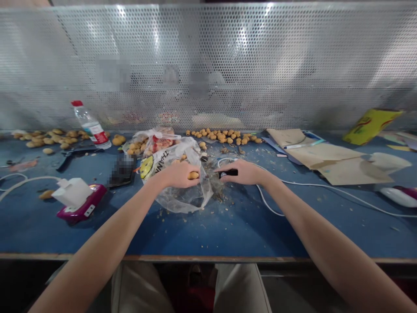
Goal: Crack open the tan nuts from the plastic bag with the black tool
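Note:
My left hand (182,174) is closed around a small, oval, yellow-tan piece (193,175) above the mouth of a clear plastic bag (185,204). Printed on that bag are a yellow smiley and the letters "THANK". In my right hand (244,171), the fingers wrap a short black-handled tool (229,173) pointing left. Its tip is too blurred to make out. Between the two hands lies a heap of brownish scraps (220,191) on the blue tabletop. A second bag (138,145) behind holds more of the tan pieces.
Loose tan pieces (224,136) line the back by the perforated metal panel (228,56). A bottle (93,126), a purple power strip (86,204) with a white plug (73,192) and a dark phone-like object (122,170) stand left. Right are brown paper (335,158), a white cable (325,186) and a yellow box (371,126).

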A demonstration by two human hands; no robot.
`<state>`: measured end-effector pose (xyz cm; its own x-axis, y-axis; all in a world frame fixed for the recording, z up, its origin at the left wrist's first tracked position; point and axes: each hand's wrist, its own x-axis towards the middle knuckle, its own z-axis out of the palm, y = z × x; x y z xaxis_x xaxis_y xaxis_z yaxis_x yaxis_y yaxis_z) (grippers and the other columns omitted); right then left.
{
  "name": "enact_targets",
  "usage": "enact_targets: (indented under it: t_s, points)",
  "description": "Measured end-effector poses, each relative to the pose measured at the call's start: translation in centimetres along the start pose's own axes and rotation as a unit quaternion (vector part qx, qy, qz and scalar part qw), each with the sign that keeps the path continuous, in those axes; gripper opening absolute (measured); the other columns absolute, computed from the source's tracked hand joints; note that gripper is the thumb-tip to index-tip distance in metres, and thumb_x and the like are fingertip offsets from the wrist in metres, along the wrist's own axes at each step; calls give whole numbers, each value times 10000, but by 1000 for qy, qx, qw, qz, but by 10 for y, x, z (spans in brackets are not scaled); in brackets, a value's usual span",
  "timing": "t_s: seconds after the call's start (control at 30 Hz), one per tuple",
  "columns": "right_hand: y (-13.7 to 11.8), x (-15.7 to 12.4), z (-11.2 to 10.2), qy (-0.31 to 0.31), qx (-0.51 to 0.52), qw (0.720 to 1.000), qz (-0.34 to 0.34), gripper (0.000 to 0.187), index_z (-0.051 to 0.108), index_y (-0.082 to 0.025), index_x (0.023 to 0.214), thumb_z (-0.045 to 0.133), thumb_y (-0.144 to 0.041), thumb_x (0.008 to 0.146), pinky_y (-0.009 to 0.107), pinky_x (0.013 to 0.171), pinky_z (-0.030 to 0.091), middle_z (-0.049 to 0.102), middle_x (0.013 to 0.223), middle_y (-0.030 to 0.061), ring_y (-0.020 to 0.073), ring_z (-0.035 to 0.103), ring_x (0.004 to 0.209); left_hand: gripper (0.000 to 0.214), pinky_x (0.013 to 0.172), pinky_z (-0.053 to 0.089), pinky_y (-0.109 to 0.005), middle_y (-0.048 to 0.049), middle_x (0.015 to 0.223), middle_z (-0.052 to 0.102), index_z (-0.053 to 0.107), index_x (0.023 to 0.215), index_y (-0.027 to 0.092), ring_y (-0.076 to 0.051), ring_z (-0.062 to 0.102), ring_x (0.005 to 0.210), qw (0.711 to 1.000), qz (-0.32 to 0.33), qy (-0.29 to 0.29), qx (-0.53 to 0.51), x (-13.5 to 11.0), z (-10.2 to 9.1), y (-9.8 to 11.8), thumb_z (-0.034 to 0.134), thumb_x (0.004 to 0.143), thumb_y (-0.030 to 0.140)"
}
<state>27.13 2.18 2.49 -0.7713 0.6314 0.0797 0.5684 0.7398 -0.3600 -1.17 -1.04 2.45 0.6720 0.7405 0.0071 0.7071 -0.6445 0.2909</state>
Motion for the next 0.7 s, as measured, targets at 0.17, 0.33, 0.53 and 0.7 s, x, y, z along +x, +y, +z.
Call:
enact_targets:
  t_s: [0.17,0.33,0.53,0.7]
  points:
    - [-1,3,2,-42,-22,999,2,420,693,-312,1233,567,-528,896,278,628,370,699,745,-3,135,528,594,233,729,388,-312,-16,828,708,684,930,247,-139,579,681,1000,-3,-13,-11,0,1,-1,523,872,404]
    - [0,4,2,-44,-40,998,2,419,695,-309,1229,561,-528,899,280,648,384,701,751,8,146,544,618,243,705,393,-299,-17,893,723,694,961,254,-145,601,728,1000,1,-11,-15,0,2,-1,524,871,402]
    - [-1,3,2,-40,-47,998,1,438,702,-302,1222,543,-557,903,288,649,383,718,786,26,161,569,642,271,694,399,-295,-19,811,716,701,990,253,-131,582,648,1000,10,-1,-25,0,1,2,500,874,394]
    - [-2,3,1,-43,-47,998,1,409,701,-313,1219,556,-532,905,289,664,395,729,817,22,160,578,656,298,677,396,-297,-17,811,719,707,1046,273,-132,573,627,1000,-3,-8,-22,1,1,1,492,874,386]
